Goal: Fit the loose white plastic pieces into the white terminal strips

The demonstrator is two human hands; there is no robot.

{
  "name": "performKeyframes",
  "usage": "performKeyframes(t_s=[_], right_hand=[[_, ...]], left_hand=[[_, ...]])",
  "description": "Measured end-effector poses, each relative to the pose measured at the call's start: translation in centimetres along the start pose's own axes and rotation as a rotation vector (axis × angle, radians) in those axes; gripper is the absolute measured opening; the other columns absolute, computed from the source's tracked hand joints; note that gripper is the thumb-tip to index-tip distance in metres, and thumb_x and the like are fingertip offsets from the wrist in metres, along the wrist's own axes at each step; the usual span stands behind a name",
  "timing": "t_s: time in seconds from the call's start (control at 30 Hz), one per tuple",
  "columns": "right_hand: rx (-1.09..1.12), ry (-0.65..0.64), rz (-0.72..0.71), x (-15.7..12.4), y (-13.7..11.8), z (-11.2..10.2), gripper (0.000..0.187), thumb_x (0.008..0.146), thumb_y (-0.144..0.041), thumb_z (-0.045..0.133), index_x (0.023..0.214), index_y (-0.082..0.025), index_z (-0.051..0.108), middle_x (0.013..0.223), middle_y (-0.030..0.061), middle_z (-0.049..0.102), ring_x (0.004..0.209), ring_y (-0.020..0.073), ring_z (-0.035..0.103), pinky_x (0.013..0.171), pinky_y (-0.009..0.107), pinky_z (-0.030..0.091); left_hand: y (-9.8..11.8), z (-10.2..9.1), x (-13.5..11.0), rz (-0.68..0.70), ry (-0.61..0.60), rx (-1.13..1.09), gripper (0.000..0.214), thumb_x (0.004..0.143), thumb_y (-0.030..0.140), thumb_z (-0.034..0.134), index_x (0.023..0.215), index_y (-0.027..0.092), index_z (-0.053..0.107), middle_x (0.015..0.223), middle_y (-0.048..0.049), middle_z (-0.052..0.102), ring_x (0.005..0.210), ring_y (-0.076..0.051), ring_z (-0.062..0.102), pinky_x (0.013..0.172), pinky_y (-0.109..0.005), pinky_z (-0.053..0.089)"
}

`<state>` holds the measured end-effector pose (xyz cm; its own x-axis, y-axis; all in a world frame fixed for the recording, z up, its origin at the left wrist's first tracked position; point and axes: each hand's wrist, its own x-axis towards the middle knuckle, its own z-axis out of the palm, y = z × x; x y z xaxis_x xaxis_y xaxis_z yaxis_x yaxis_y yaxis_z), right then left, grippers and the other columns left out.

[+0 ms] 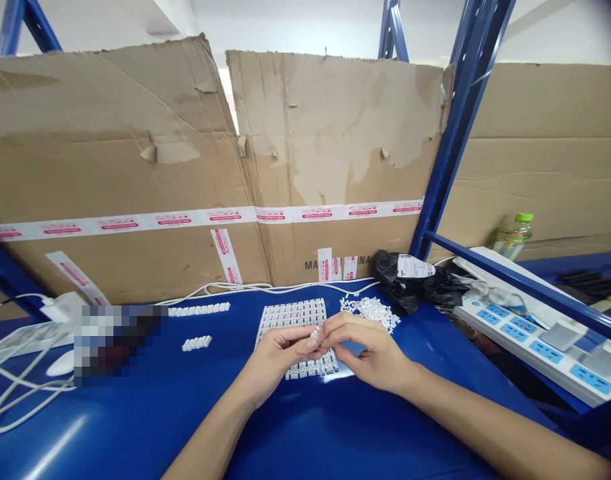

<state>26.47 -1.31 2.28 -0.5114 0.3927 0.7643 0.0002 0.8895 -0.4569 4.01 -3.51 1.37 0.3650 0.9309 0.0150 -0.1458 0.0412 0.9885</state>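
Between my two hands, above the blue tabletop, is a small white plastic part (315, 332), mostly covered by fingers. My left hand (280, 353) pinches it between thumb and forefinger. The fingertips of my right hand (363, 343) close in on the same part from the other side. Behind and below the hands lie rows of white plastic pieces (293, 315) with dark slots, partly hidden by my hands. A loose pile of tiny white pieces (373, 310) sits just beyond my right hand.
Further left are a long row of white pieces (200, 309) and a shorter row (197, 343). White cables (15, 393) and a power strip lie at far left. On the right are a black plastic bag (410, 283), a socket strip (540, 347), a blue rack post (450, 140) and a bottle (513, 237).
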Motion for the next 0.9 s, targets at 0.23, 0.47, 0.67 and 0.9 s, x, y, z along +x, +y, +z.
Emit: performKeyframes(t_s=[0.23, 0.47, 0.67, 0.9], right_hand=[[0.058, 0.14, 0.17, -0.1, 0.4, 0.7, 0.021, 0.098, -0.014, 0.07, 0.115, -0.026, 0.076, 0.113, 0.0074, 0.076, 0.106, 0.0213, 0.073, 0.09, 0.038, 0.062], [0.09, 0.072, 0.195, -0.2, 0.9, 0.6, 0.024, 0.1, -0.017, 0.069, 0.115, -0.031, 0.08, 0.108, 0.0032, 0.081, 0.102, 0.0202, 0.075, 0.091, 0.039, 0.061], [0.271, 0.143, 0.41, -0.2, 1.0, 0.1, 0.007, 0.093, -0.023, 0.079, 0.097, -0.026, 0.083, 0.1, 0.0035, 0.082, 0.096, 0.0205, 0.078, 0.089, 0.036, 0.063], [0.601, 0.186, 0.709, -0.1, 1.5, 0.3, 0.023, 0.078, -0.033, 0.093, 0.09, -0.02, 0.079, 0.089, 0.0033, 0.083, 0.086, 0.0202, 0.08, 0.082, 0.034, 0.065]], left_hand=[[0.2, -0.1, -0.1, -0.004, -0.017, 0.028, 0.041, 0.088, 0.041, 0.085, 0.123, 0.021, 0.082, 0.12, -0.012, 0.083, 0.11, -0.028, 0.077, 0.106, -0.043, 0.057], [0.4, -0.1, 0.0, 0.026, -0.064, 0.134, 0.037, 0.088, 0.041, 0.085, 0.119, 0.022, 0.083, 0.116, -0.0097, 0.083, 0.104, -0.027, 0.077, 0.101, -0.043, 0.059], [0.6, 0.1, -0.2, 0.018, -0.036, 0.05, 0.04, 0.087, 0.038, 0.087, 0.123, 0.023, 0.079, 0.123, -0.0099, 0.081, 0.11, -0.027, 0.077, 0.107, -0.044, 0.057], [0.8, 0.1, -0.2, -0.012, 0.028, 0.019, 0.036, 0.081, 0.037, 0.091, 0.111, 0.019, 0.083, 0.121, -0.0119, 0.082, 0.112, -0.029, 0.077, 0.11, -0.047, 0.055]])
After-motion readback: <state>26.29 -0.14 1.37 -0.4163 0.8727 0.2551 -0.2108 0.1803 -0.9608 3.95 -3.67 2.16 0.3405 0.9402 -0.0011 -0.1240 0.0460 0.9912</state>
